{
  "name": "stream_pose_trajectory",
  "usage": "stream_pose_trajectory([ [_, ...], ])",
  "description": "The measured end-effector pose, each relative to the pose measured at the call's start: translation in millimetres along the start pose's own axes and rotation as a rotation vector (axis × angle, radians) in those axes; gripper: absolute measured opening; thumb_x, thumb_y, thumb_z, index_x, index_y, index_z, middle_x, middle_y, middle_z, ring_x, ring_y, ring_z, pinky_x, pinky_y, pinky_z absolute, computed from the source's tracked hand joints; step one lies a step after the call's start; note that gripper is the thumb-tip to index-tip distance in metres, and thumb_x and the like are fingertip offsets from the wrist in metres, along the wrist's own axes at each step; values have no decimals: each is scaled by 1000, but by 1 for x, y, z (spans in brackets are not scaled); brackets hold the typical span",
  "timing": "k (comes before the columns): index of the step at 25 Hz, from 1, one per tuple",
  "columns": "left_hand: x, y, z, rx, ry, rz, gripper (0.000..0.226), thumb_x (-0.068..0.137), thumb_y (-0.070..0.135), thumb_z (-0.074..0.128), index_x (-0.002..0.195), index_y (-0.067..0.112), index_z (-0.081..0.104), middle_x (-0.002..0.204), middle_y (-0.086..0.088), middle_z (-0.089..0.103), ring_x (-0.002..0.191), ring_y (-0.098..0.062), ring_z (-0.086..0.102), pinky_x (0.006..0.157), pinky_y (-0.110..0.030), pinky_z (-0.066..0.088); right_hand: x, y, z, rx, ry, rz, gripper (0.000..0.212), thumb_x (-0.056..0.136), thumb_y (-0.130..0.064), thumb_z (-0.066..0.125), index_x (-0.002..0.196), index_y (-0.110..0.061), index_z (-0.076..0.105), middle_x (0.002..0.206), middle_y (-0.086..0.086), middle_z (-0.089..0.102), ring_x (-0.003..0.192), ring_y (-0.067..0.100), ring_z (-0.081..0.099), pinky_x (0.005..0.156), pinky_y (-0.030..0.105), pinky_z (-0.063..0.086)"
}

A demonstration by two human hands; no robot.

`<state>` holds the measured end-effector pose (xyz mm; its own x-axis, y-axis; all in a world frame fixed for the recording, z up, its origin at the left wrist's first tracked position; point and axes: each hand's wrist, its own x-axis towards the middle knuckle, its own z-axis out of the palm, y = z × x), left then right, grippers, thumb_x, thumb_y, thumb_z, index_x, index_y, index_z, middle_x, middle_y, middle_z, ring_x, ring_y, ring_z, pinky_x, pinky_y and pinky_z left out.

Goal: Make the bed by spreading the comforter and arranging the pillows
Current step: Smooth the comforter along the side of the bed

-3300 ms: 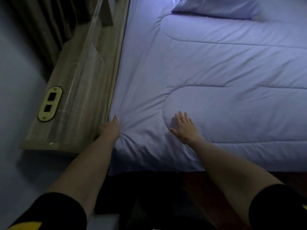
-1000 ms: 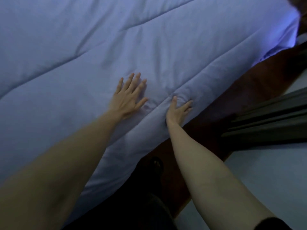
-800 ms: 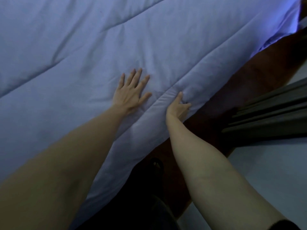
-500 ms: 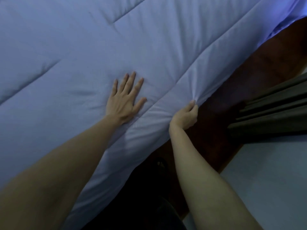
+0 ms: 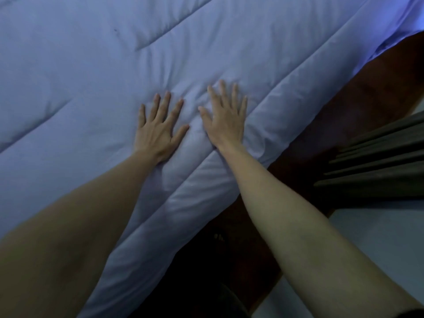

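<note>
Comforter pressed flat under two spread hands

Comforter [image 5: 96, 65] of pale lilac-blue cloth fills most of the head view, spread over the bed and running from the lower left up to the top right corner. It is quilted: long stitched seams cross it on a slant and divide it into padded channels, and one seam near the top ends in a short fold. The cloth is smooth over the far part and bunched into small creases around the fingertips. Its near border forms a thick rolled edge that hangs a little over the bed's side, above a strip of dark reddish-brown wood [image 5: 358, 97] below it.

Two hands lie on the comforter, side by side and near each other without touching. The left hand [image 5: 158, 127] is flat, palm down, fingers straight and spread. The right hand [image 5: 226, 120] lies the same way just to its right, close to the rolled border, fingers straight and slightly fanned. Neither hand grips any cloth; both press on it with bare forearms stretched out behind them.

One comforter is visible; pillows do not show in this view. To the right hang dark curtain folds [image 5: 378, 157], with pale floor [image 5: 376, 244] beneath them.
</note>
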<state>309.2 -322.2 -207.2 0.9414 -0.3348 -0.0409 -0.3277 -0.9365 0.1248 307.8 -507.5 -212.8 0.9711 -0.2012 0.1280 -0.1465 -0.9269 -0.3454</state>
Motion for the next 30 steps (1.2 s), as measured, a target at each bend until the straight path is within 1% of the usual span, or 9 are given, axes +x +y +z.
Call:
stream_pose_trajectory([
  [1, -1, 0, 4, 6, 3, -12, 67, 92, 62, 16, 152, 35, 4, 163, 2, 1, 150, -22, 1, 120, -52, 1, 10, 8, 3, -37, -77, -17, 64, 94, -54, 37, 151, -26, 30, 161, 1, 19, 149, 31, 8, 118, 52, -1],
  [3, -2, -1, 8, 13, 15, -20, 66, 93, 61, 17, 152, 36, 3, 163, 2, 1, 150, -21, 1, 121, -50, 1, 20, 38, 0, -43, -55, 108, 65, 94, -59, 32, 152, -31, 23, 163, -1, 11, 150, 29, 1, 117, 52, -4],
  [10, -2, 3, 12, 47, 48, -29, 66, 94, 58, 18, 153, 33, 5, 163, 1, 3, 150, -21, 3, 121, -49, 4, 1, 110, -8, 261, 42, 697, 72, 98, -57, 27, 156, -20, 7, 163, 10, 0, 150, 31, 2, 119, 53, 9],
  [12, -2, 2, 13, 43, 44, -35, 66, 93, 58, 17, 153, 33, 5, 163, 1, 3, 150, -21, 4, 121, -49, 5, 15, 94, -18, 229, 164, 580, 75, 95, -55, 30, 154, -9, 17, 161, 17, 9, 149, 33, 9, 119, 52, 13],
  [14, -1, 3, 14, 38, 42, -39, 67, 93, 59, 16, 153, 32, 5, 163, 1, 3, 150, -20, 3, 121, -50, 6, 45, 52, -24, 212, 209, 248, 71, 93, -46, 39, 149, -5, 31, 157, 21, 23, 146, 37, 19, 118, 50, 18],
  [17, -1, 2, 13, 21, 47, -51, 70, 92, 60, 15, 154, 28, 5, 162, 2, 3, 150, -18, 2, 121, -48, 5, 86, -30, -6, 49, -64, -319, 60, 95, -40, 41, 149, -14, 35, 158, 11, 25, 147, 36, 17, 118, 49, 12],
  [19, -1, 2, 11, 10, 50, -89, 75, 91, 62, 17, 154, 22, 7, 162, 0, 4, 150, -17, 2, 122, -45, 4, 93, -51, 11, -98, -269, -459, 58, 99, -46, 34, 152, -24, 28, 161, 3, 19, 149, 30, 9, 119, 51, 8],
  [23, -4, -2, 8, 7, 43, -237, 79, 89, 70, 15, 154, 27, 5, 162, 0, -1, 150, -20, -3, 121, -48, -3, 87, -25, 19, -162, -234, -284, 65, 96, -59, 27, 153, -28, 22, 162, -1, 15, 150, 27, 6, 120, 50, 1],
  [30, -40, -53, -3, 5, 1, -457, 80, 87, 72, 12, 153, 29, 0, 162, 1, -6, 150, -22, -7, 120, -53, -4, 54, 0, 1, -226, -243, 31, 70, 96, -61, 22, 155, -27, 8, 163, 0, 1, 150, 28, -3, 120, 47, -6],
])
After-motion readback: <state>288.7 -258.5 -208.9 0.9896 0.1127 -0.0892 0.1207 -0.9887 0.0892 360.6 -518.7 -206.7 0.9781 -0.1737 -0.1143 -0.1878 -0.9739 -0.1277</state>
